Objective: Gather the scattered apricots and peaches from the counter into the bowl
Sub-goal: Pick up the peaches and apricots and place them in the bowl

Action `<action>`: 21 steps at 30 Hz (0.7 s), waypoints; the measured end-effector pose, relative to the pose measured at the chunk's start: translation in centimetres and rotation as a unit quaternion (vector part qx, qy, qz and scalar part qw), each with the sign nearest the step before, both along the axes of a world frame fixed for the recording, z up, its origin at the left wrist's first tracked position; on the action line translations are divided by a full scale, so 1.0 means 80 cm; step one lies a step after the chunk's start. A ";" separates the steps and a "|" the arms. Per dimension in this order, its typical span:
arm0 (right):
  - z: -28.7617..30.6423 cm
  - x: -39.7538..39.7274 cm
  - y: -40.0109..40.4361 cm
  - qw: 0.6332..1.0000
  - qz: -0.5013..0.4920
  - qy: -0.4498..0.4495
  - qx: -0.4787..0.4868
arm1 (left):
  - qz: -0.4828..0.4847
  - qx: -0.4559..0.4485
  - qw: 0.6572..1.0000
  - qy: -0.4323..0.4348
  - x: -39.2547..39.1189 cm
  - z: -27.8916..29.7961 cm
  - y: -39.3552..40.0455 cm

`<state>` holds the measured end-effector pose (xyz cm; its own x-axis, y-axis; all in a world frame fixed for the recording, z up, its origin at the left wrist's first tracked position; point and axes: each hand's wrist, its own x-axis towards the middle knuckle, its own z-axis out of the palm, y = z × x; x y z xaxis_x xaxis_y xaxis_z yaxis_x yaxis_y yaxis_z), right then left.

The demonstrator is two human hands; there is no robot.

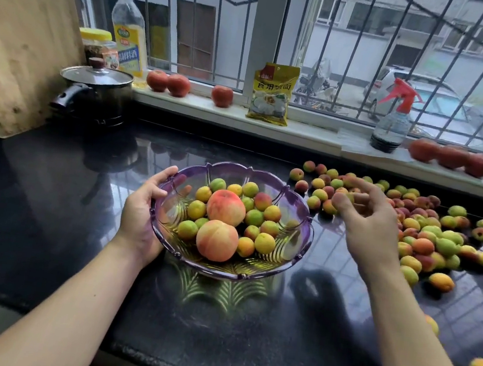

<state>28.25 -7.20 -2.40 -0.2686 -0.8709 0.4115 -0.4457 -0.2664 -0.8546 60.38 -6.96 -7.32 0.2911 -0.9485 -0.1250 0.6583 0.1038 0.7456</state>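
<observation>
Left hand (142, 216) gripping bowl (299, 220) rim, right hand (364, 216) loosely curled, empty, above scattered apricots (428, 233)

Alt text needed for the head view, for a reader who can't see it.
A person's left hand holds a purple glass bowl of apricots and two peaches, while the right hand hovers over apricots scattered on a dark counter.

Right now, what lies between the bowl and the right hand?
In the head view, only bare black counter shows between the purple bowl rim and the right hand. The apricot pile lies behind and right of that hand.
</observation>
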 end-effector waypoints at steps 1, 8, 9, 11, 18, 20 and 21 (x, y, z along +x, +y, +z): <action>0.016 0.007 0.011 0.998 0.054 -0.012 -0.005 | -0.001 -0.001 1.000 0.001 0.001 0.000 0.001; 0.065 0.093 0.050 0.864 0.218 0.426 0.154 | -0.012 0.000 1.000 -0.003 -0.001 0.004 0.006; 0.061 0.104 0.049 0.833 0.204 0.489 0.156 | -0.013 0.000 1.000 -0.002 0.000 0.004 0.006; 0.051 0.117 0.047 0.781 0.195 0.568 0.172 | -0.017 0.001 1.000 0.000 0.001 0.005 0.005; 0.072 0.119 0.042 0.695 0.247 0.631 0.239 | -0.026 0.002 1.000 0.012 -0.001 0.007 0.007; 0.074 0.125 0.039 0.693 0.249 0.629 0.249 | -0.024 0.005 1.000 0.008 0.000 0.007 0.006; 0.071 0.130 0.039 0.701 0.246 0.621 0.251 | -0.023 0.007 1.000 0.006 0.001 0.007 0.006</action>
